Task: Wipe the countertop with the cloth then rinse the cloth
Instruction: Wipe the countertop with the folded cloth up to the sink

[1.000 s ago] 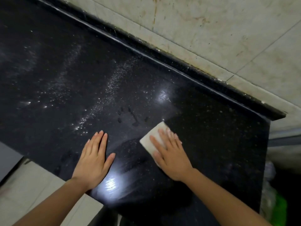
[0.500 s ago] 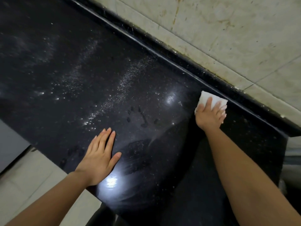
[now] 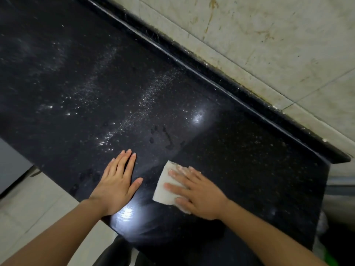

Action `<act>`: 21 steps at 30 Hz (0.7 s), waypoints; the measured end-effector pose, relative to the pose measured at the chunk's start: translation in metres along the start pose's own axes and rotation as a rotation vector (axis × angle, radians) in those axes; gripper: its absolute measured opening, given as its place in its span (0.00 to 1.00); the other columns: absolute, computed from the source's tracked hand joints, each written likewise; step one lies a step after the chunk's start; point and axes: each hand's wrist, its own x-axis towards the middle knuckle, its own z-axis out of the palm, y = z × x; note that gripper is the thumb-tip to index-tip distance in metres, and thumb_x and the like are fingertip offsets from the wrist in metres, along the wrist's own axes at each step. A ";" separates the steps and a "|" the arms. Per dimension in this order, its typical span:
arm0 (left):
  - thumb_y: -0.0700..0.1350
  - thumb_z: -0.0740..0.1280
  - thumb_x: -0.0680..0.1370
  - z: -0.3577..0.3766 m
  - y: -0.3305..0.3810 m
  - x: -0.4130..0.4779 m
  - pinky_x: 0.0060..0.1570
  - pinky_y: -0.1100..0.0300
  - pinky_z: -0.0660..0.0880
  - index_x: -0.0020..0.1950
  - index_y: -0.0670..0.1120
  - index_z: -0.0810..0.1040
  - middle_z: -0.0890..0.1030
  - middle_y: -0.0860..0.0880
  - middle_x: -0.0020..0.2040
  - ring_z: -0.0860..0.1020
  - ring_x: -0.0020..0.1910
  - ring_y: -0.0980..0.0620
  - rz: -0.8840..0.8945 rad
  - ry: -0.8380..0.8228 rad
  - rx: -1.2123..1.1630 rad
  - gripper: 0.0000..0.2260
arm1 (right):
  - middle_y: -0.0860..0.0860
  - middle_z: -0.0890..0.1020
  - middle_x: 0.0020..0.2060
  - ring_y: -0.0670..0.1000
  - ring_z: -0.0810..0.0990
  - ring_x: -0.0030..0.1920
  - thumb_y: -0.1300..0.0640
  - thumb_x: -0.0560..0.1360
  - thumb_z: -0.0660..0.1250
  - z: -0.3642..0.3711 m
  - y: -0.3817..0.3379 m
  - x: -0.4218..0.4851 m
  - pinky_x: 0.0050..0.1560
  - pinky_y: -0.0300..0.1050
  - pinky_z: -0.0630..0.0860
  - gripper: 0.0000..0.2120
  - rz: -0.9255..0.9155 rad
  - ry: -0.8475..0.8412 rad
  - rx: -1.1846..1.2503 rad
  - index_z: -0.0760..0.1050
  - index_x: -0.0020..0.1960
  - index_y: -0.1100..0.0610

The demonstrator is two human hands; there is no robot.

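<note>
Change from half a second ago: the right hand (image 3: pixel 199 192) and the cloth (image 3: pixel 167 187) are no longer at the raised back lip (image 3: pixel 221 87) of the table (image 3: pixel 76 73) in the right centre of the frame. Both now sit in the lower centre, near the table's front edge, close to where they were a second ago. The left hand (image 3: pixel 117 181) has kept its place, flat on the dark surface, just left of the bright light reflection (image 3: pixel 126 211) in the lower centre.

Cloth: white, folded into a rough rectangle, lying flat on the table. Its left portion shows clear of the hand; its right portion is covered.

Right hand: palm down, fingers (image 3: pixel 176 188) extended and slightly spread, pressing the cloth against the surface rather than clutching it. Fingers point toward the left of the frame.

Left hand: open, palm down, fingers together, thumb out to the right, holding nothing. The thumb tip lies near the cloth's left edge but apart from it; bare table shows between them.

Surface condition: a band of fine white specks and droplets (image 3: pixel 138 112) runs diagonally across the centre of the frame, above both hands. The area right of the cloth appears darker and more uniform. Stained pale wall tiles (image 3: pixel 269 35) fill the upper right.
</note>
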 end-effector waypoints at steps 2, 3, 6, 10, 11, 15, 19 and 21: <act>0.64 0.39 0.79 0.000 0.001 0.000 0.71 0.60 0.32 0.76 0.42 0.43 0.49 0.45 0.78 0.43 0.76 0.51 0.006 0.013 -0.006 0.33 | 0.52 0.56 0.77 0.56 0.53 0.77 0.45 0.82 0.48 -0.001 0.035 0.007 0.75 0.54 0.49 0.24 0.074 0.000 -0.040 0.55 0.77 0.44; 0.64 0.39 0.79 0.000 0.001 0.000 0.71 0.61 0.31 0.76 0.43 0.42 0.47 0.46 0.78 0.42 0.76 0.51 0.009 0.011 -0.007 0.33 | 0.53 0.56 0.77 0.58 0.54 0.76 0.45 0.81 0.48 -0.004 0.053 0.012 0.74 0.55 0.51 0.24 0.178 0.018 -0.050 0.53 0.77 0.45; 0.63 0.42 0.80 0.000 0.000 0.000 0.71 0.60 0.33 0.77 0.42 0.45 0.50 0.45 0.78 0.44 0.76 0.50 0.013 0.024 0.011 0.33 | 0.53 0.50 0.78 0.58 0.47 0.77 0.42 0.79 0.39 -0.023 0.107 0.025 0.75 0.57 0.49 0.27 0.544 0.064 0.005 0.43 0.77 0.45; 0.60 0.47 0.81 0.000 0.000 0.000 0.72 0.57 0.40 0.76 0.40 0.53 0.59 0.43 0.76 0.51 0.75 0.48 0.001 0.028 0.059 0.31 | 0.52 0.42 0.78 0.55 0.38 0.77 0.42 0.81 0.39 -0.048 0.165 0.039 0.75 0.53 0.38 0.26 0.963 0.081 0.193 0.42 0.78 0.44; 0.60 0.47 0.81 -0.001 0.001 0.000 0.72 0.56 0.41 0.76 0.40 0.54 0.60 0.43 0.76 0.52 0.75 0.48 -0.003 0.031 0.063 0.31 | 0.53 0.42 0.78 0.55 0.38 0.77 0.42 0.82 0.39 -0.051 0.172 0.044 0.75 0.53 0.37 0.26 1.040 0.095 0.227 0.42 0.78 0.45; 0.59 0.49 0.81 -0.001 0.002 0.000 0.72 0.55 0.45 0.75 0.39 0.56 0.62 0.42 0.74 0.55 0.74 0.47 0.002 0.052 0.098 0.30 | 0.55 0.42 0.78 0.57 0.37 0.76 0.43 0.82 0.40 -0.054 0.166 0.072 0.74 0.54 0.35 0.26 1.203 0.175 0.297 0.42 0.78 0.46; 0.59 0.49 0.81 -0.001 0.002 0.000 0.71 0.55 0.45 0.75 0.38 0.57 0.63 0.42 0.74 0.55 0.74 0.46 -0.004 0.051 0.098 0.31 | 0.57 0.43 0.78 0.60 0.38 0.76 0.43 0.82 0.41 -0.049 0.123 0.080 0.74 0.55 0.36 0.26 1.034 0.118 0.227 0.42 0.78 0.47; 0.59 0.49 0.81 -0.002 0.002 0.000 0.71 0.55 0.44 0.75 0.39 0.57 0.63 0.42 0.74 0.55 0.74 0.46 -0.001 0.043 0.104 0.31 | 0.57 0.44 0.78 0.60 0.39 0.76 0.42 0.81 0.39 -0.039 0.088 0.075 0.74 0.54 0.36 0.27 0.876 0.090 0.183 0.42 0.78 0.47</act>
